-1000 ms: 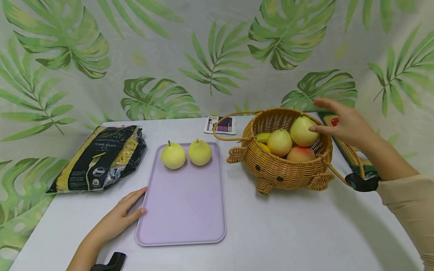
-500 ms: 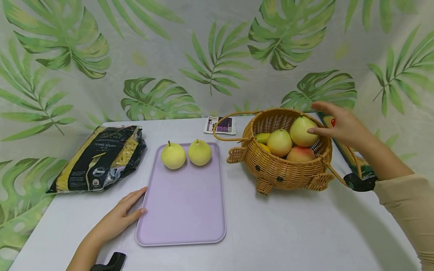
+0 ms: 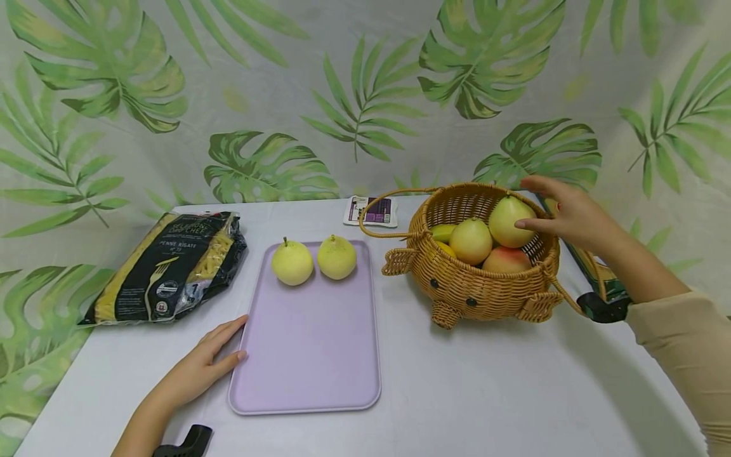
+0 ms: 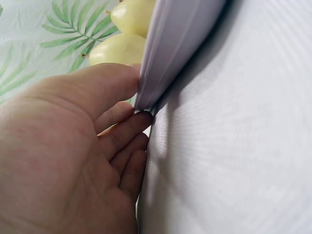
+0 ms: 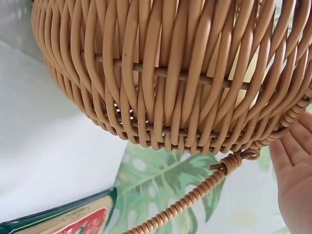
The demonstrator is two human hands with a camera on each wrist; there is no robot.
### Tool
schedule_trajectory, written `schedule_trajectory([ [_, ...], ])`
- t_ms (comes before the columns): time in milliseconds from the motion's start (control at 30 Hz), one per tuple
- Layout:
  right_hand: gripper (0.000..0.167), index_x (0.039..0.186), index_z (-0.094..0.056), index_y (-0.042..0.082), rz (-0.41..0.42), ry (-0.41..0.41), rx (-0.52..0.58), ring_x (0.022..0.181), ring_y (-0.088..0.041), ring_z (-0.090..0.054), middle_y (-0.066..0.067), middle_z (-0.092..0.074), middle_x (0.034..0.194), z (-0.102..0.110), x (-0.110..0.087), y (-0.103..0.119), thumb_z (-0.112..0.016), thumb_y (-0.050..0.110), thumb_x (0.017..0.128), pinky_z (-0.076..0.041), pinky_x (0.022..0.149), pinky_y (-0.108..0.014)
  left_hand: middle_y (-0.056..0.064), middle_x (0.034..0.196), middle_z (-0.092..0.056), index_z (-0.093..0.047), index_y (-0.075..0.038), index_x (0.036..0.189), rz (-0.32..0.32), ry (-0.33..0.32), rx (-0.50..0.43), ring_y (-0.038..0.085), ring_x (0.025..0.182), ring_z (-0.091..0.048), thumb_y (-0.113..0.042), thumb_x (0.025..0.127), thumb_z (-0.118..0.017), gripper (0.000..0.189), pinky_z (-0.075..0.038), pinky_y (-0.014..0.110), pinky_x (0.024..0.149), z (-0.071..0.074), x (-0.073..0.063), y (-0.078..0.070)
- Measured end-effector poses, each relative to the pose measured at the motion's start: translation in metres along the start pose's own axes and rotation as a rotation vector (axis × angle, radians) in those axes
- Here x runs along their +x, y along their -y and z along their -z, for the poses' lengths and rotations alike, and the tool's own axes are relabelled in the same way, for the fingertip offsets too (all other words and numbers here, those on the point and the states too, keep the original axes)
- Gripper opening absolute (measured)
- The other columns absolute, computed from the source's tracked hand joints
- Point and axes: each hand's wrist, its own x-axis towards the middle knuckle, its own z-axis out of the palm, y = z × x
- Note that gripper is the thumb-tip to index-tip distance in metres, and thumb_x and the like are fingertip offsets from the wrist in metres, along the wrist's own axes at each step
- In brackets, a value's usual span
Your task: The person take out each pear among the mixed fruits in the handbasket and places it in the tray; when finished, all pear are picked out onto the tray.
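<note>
On the left side of the lilac tray (image 3: 311, 355), my left hand (image 3: 200, 368) touches the rim with its thumb and fingertips, the fingers relaxed. Two yellow-green pears (image 3: 292, 261) stand at the tray's far end. My right hand (image 3: 571, 212) is over the right rim of a wicker basket (image 3: 485, 295), fingers apart, its thumb tip by a pale green pear (image 3: 510, 222); whether they touch, I cannot tell. A second pear (image 3: 471, 241), a reddish peach-like fruit (image 3: 506, 260) and something yellow lie inside too. The right wrist view shows that hand (image 5: 295, 165) beside the basket rim.
A black bag of penne pasta (image 3: 165, 270) lies left of the tray. Behind it, near the cloth backdrop, is a small purple-and-white packet (image 3: 371, 211). A green box (image 3: 594, 270) lies right of the basket, whose handle (image 3: 365, 216) sticks out on the left.
My right hand has shifted slightly left and down, nearer the pear in the basket. My left hand and the tray have stayed put.
</note>
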Motion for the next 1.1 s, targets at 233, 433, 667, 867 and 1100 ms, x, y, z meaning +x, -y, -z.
schedule_trajectory([
  [233,0.075,0.138,-0.033,0.007,-0.018,0.022,-0.019,0.121,-0.044,-0.03,-0.019,-0.033,0.137,-0.0018,0.0023,0.0024,-0.071,0.03,0.078,-0.028,0.09,-0.062,0.016,0.139,-0.03,-0.03,-0.014,0.141,-0.005,-0.004,-0.004,0.039,0.128,-0.02,-0.031,0.089,-0.056,0.061,-0.019,0.061,0.097,0.0001,0.0001,-0.0008],
  [433,0.075,0.138,-0.032,0.007,-0.036,0.044,-0.002,0.121,-0.043,-0.03,-0.019,-0.032,0.138,-0.0039,0.0031,0.0027,-0.07,0.031,0.078,-0.032,0.089,-0.06,0.016,0.139,-0.03,-0.03,-0.015,0.141,0.002,-0.005,0.005,0.04,0.128,-0.02,-0.032,0.089,-0.056,0.061,-0.019,0.062,0.096,0.0002,0.0001,-0.0007],
  [667,0.075,0.138,-0.033,0.006,-0.04,0.054,-0.012,0.121,-0.042,-0.032,-0.02,-0.035,0.136,-0.0059,0.0048,0.0024,-0.07,0.033,0.078,-0.033,0.089,-0.057,0.016,0.139,-0.03,-0.03,-0.015,0.141,-0.006,-0.007,0.005,0.04,0.128,-0.02,-0.031,0.089,-0.056,0.06,-0.019,0.062,0.096,0.0005,0.0003,-0.0007],
  [867,0.075,0.136,-0.033,0.003,-0.047,0.061,-0.024,0.118,-0.042,-0.035,-0.022,-0.037,0.133,-0.0084,0.0065,-0.0002,-0.069,0.034,0.078,-0.034,0.088,-0.056,0.017,0.139,-0.03,-0.03,-0.014,0.141,-0.007,-0.008,0.001,0.04,0.128,-0.02,-0.031,0.089,-0.056,0.06,-0.019,0.062,0.097,0.0003,0.0001,-0.0009],
  [1100,0.076,0.136,-0.034,0.004,-0.048,0.061,-0.081,0.113,-0.041,-0.04,-0.023,-0.039,0.132,-0.0099,0.0079,-0.002,-0.069,0.038,0.078,-0.036,0.084,-0.056,0.016,0.138,-0.031,-0.03,-0.014,0.141,-0.003,-0.007,0.004,0.04,0.128,-0.02,-0.031,0.089,-0.056,0.06,-0.019,0.062,0.097,-0.0002,-0.0002,-0.0009],
])
